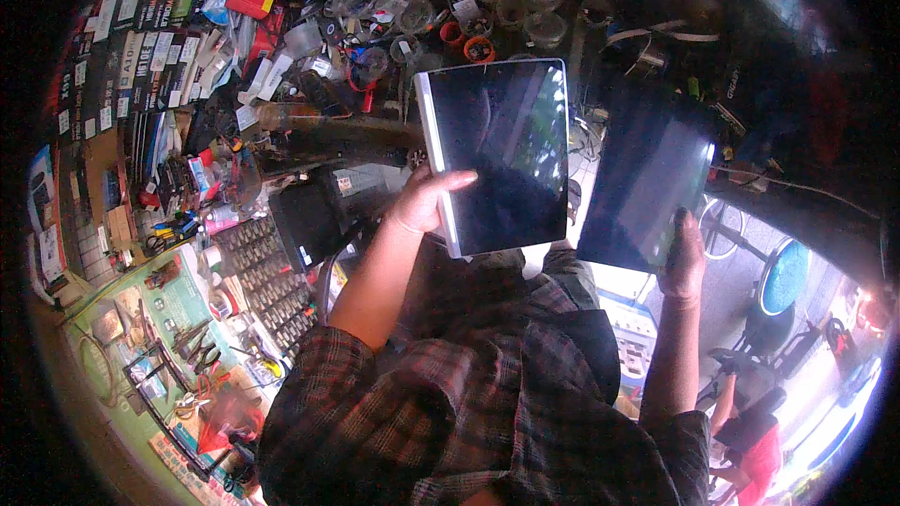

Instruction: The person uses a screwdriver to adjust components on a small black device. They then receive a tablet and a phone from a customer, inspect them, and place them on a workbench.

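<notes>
My left hand (pixel 429 200) grips a tablet (pixel 502 155) by its silver left edge, the thumb lying over the dark glass. Its screen is black and mirrors some greenery and light on the right side. In my right hand (pixel 684 258) is a second flat dark panel (pixel 637 192), which looks like a tablet screen, held at its lower right corner with the thumb on the front. The panel tilts to the right of the tablet, with a gap between them. The fingers behind both things are hidden.
A green work mat (pixel 108 347) with pliers, scissors and small parts lies at the lower left, beside a parts tray (pixel 267 281). Stacked boxes (pixel 150 28) line the far left. Clear round tubs (pixel 544 28) crowd the back. A blue stool (pixel 785 276) and another person (pixel 755 454) are at right.
</notes>
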Tool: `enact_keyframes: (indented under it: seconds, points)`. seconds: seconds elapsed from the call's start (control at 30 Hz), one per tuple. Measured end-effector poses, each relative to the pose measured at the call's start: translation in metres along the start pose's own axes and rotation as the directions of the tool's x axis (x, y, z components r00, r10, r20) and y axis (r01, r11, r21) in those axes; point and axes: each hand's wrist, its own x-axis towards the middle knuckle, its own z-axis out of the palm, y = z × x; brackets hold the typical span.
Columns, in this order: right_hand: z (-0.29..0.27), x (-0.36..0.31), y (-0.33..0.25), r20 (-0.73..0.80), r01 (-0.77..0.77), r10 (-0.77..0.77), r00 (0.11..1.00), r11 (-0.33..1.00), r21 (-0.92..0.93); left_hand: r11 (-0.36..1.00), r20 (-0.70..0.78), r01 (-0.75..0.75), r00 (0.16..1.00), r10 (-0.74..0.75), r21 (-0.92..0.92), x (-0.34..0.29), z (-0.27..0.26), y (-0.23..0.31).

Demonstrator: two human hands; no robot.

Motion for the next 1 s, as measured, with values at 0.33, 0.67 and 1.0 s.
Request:
enact_keyframes:
  seconds: [0.33,0.67,1.0]
  points:
    - [-0.044,-0.012,0.010,0.014,-0.075,0.075,0.997,0.997,0.004,0.971,-0.105,-0.104,0.991,0.083,-0.216,0.002,-0.001,0.015]
    - [0.008,-0.003,-0.005,0.010,-0.078,0.083,0.997,0.970,-0.232,0.880,-0.444,-0.401,0.857,0.262,-0.255,-0.002,-0.018,0.015]
    - [0.025,0.002,0.002,0.135,-0.114,0.157,0.978,0.953,-0.281,0.700,0.689,0.337,0.659,0.302,-0.630,0.028,0.002,0.014]
